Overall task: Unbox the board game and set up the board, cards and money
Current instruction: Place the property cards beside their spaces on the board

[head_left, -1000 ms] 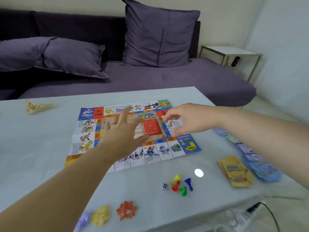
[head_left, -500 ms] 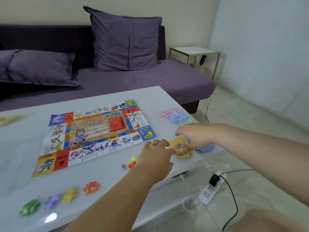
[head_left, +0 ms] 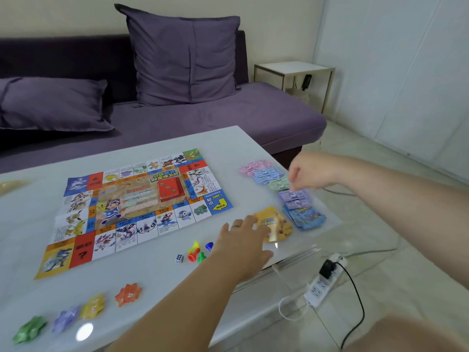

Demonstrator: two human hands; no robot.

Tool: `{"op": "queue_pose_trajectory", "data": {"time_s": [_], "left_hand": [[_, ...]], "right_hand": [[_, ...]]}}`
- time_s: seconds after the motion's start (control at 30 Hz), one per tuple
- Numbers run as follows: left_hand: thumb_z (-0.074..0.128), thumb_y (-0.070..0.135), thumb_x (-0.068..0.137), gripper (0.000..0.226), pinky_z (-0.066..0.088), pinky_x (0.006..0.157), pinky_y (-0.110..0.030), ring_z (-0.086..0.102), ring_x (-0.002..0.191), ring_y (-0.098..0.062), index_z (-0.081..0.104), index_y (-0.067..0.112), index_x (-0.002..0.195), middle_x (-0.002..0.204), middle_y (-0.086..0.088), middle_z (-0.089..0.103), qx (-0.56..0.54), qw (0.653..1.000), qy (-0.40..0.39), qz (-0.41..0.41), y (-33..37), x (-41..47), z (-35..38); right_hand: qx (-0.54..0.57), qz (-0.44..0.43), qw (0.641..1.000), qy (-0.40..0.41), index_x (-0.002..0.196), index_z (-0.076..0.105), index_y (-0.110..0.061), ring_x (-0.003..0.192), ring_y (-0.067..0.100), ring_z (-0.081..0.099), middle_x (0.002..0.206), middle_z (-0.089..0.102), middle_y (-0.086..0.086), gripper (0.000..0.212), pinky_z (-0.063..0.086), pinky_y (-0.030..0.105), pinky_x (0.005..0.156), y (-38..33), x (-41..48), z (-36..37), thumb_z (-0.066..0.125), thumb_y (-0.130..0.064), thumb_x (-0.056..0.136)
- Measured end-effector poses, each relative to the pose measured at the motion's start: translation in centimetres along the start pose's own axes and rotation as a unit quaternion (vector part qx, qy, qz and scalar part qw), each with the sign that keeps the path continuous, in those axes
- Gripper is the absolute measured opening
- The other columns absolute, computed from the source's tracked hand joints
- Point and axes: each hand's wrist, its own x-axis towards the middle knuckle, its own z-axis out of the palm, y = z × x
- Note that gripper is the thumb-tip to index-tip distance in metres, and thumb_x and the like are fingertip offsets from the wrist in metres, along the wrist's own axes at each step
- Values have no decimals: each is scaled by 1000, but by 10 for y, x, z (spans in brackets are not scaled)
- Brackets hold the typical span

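Head view. The game board (head_left: pixel 137 212) lies unfolded and flat on the white table (head_left: pixel 152 280), with the red card deck (head_left: pixel 170 190) resting on its centre panel, right of middle.

Left hand (head_left: pixel 243 240): fingers straight and slightly spread, holding nothing, with the fingertips at the near-left edge of the yellow card stack (head_left: pixel 275 222). Half a second earlier this hand was short of the stack, above the pawns (head_left: pixel 199 251). It has since advanced to the right.

Right hand (head_left: pixel 308 174): half a second earlier it was low over the yellow stack. It now sits farther back, above the purple banknotes (head_left: pixel 294 198) and green banknotes (head_left: pixel 279 185). Its fingers point downward and are blurred, so whether they pinch a note cannot be told.

One second earlier both hands were over the red deck; both have left the board.

The money lies in a row right of the board: pink banknotes (head_left: pixel 255 166) farthest, then blue banknotes (head_left: pixel 267 175), green, and purple. The blue card stack (head_left: pixel 305 217) is nearest, just beside the yellow stack.

A die (head_left: pixel 179 258) lies just left of the pawns. Four star-shaped tokens (head_left: pixel 128 294) lie along the near-left table edge. A power strip (head_left: pixel 323 282) is on the floor beyond the table's right edge.
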Motion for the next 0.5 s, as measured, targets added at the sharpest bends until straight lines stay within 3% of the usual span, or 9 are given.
{"op": "queue_pose_trajectory", "data": {"time_s": [0.07, 0.17, 0.23, 0.3, 0.37, 0.43, 0.5], "left_hand": [[42, 38, 97, 47, 32, 107, -40, 34, 131, -24, 33, 30, 142, 148, -1, 27, -34, 999, 36, -20, 1, 8, -3], [42, 33, 98, 42, 36, 101, -38, 37, 127, -24, 39, 30, 139, 143, 0, 33, -35, 997, 56, -28, 10, 22, -8], [41, 33, 98, 40, 35, 100, -37, 39, 125, -23, 42, 30, 137, 142, 1, 36, -9, 998, 64, 0, 19, 30, -9], [38, 34, 98, 39, 31, 104, -39, 36, 128, -24, 43, 29, 136, 143, 0, 36, 21, 997, 63, 29, 27, 35, -8], [36, 37, 99, 41, 20, 112, -44, 24, 137, -24, 39, 31, 140, 149, 0, 27, 48, 997, 46, 40, 33, 40, -8], [37, 40, 98, 44, 11, 115, -49, 14, 142, -23, 35, 33, 141, 153, 0, 20, 51, 998, 25, 39, 37, 46, -8], [37, 40, 97, 43, 16, 113, -45, 19, 139, -24, 37, 33, 140, 151, -1, 23, 42, 998, 19, 39, 39, 53, -7]], "right_hand": [[38, 84, 994, -61, 99, 68, 3, 58, 19, 57, 74, 63, 11, 30, 47, 22, 54, 23, -11, 6, 65, -24, 87], [40, 156, 981, -107, 80, 61, -3, 54, 18, 52, 65, 53, 7, 30, 48, 23, 52, 39, -23, 34, 67, -32, 85], [35, 145, 987, -65, 80, 62, -4, 66, 24, 60, 75, 60, 12, 32, 51, 27, 62, 44, -23, 46, 68, -35, 84], [49, 128, 990, 10, 101, 68, -3, 95, 28, 62, 103, 67, 14, 34, 50, 32, 83, 48, -20, 52, 69, -31, 83], [78, 119, 988, 54, 106, 67, -4, 102, 27, 60, 109, 67, 14, 32, 48, 33, 87, 50, -19, 53, 69, -25, 82], [87, 130, 987, 36, 97, 68, 1, 93, 30, 62, 100, 67, 17, 31, 50, 34, 78, 50, -15, 54, 69, -25, 81], [95, 154, 983, 10, 69, 57, -4, 61, 24, 57, 69, 56, 13, 32, 44, 28, 55, 49, -11, 54, 70, -30, 81]]}}
